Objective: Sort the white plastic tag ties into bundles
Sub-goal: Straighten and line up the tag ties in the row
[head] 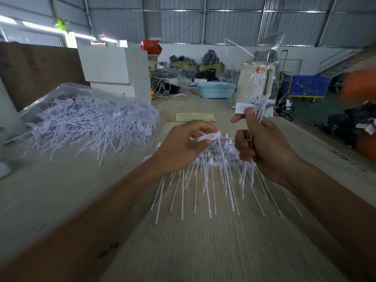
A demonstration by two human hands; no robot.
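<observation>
We find loose ties (213,176) fanned on the table (203,251) under both hands. The left hand (183,149) pinches one tie's flag. The right hand (262,147) grips a bunch (255,110), flags up. No print is legible. At left, a clear bag (61,94) holds a heap of ties. Beyond stand a blue basket (216,89), contents unseen, and a paper slip (195,117).

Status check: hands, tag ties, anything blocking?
Left hand pinches one tag tie. Right hand grips a small bundle. Loose heap at left. Nothing blocking.
</observation>
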